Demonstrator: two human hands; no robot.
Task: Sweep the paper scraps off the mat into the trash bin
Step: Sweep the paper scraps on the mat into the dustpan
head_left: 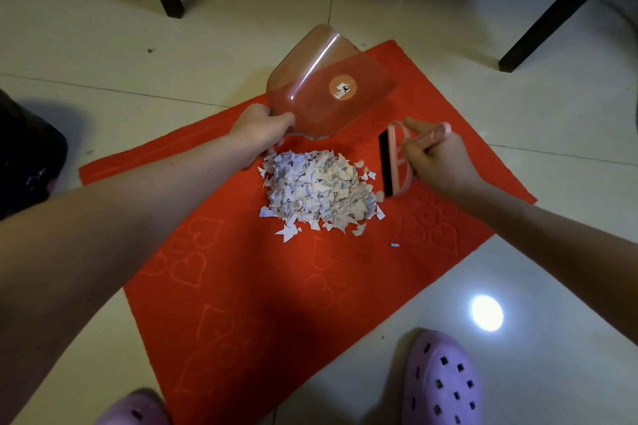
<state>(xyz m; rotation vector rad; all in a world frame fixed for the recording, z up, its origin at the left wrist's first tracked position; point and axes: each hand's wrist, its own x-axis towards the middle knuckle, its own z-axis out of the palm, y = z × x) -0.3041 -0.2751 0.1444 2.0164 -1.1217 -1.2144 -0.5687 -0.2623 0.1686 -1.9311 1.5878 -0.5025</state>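
Head cam: my left hand (260, 129) gripped one dustpan (324, 90), my right hand (435, 162) one brush (397, 162). One scrap pile (321, 193) sat on the mat (241, 286) between both grips, brush just beside it; one stray scrap (395, 245) lay toward the mat's right edge.

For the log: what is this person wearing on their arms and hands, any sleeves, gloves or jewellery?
No gloves on the left hand or the right hand, and no rings or bracelets show. The left forearm and right forearm are uncovered to the frame edge: no sleeve, watch or strap in view.
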